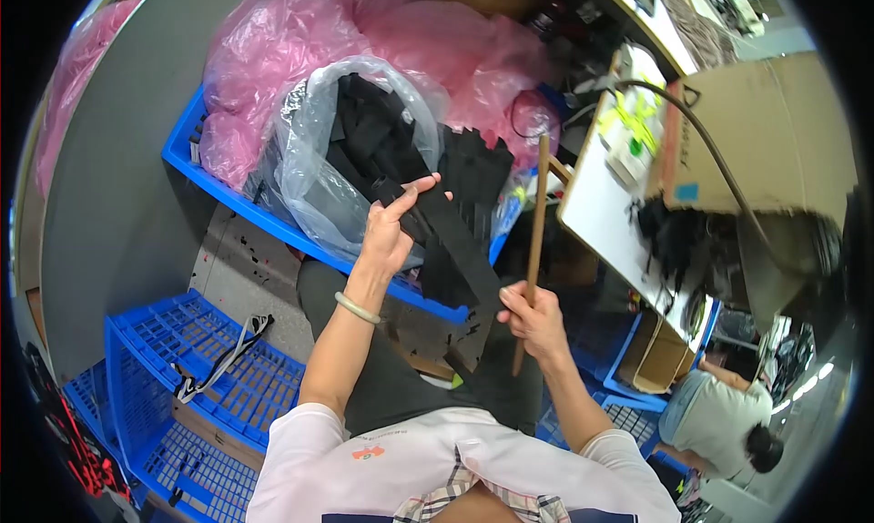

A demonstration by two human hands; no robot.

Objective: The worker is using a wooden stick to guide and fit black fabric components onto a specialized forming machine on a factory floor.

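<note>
Blue crate (271, 226), clear bag (305, 182) of black strips (369, 122) inside, left grip (389, 239) and right grip (539, 321) pinching one long strip (462, 239)

The black strap (462, 248) partly hides the left hand (390, 238).

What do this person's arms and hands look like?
The left hand and right hand are bare, without gloves. A smooth, pale bracelet circles the left wrist; none shows on the right. The sleeves are short and white.
</note>
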